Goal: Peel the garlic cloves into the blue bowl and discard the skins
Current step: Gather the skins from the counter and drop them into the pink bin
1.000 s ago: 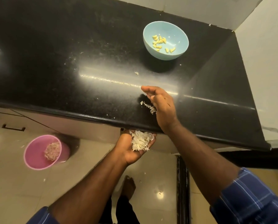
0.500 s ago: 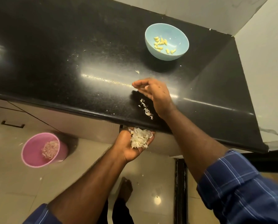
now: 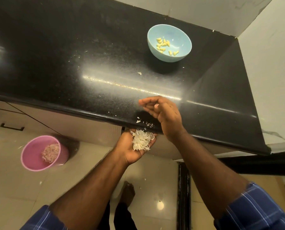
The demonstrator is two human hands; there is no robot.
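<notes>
a: what's the worktop like?
b: a black speckled stone countertop (image 3: 72, 63), glossy, running into a corner between pale walls (image 3: 262, 63). a long streak of light lies across it.
a: and below?
b: cream cabinet fronts (image 3: 63, 120) with a dark handle (image 3: 12, 127), then a shiny beige tiled floor (image 3: 14, 196) showing a round lamp reflection (image 3: 160, 205).

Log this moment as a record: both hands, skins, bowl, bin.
left hand: cupped palm-up below the counter edge, carrying a pile of garlic skins
right hand: over the counter near its edge, fingers loosely curved, holding nothing
loose skins: few bits at the counter edge beside the right hand
blue bowl: on the counter, peeled cloves inside
pink bin: on the floor, discarded skins inside
</notes>
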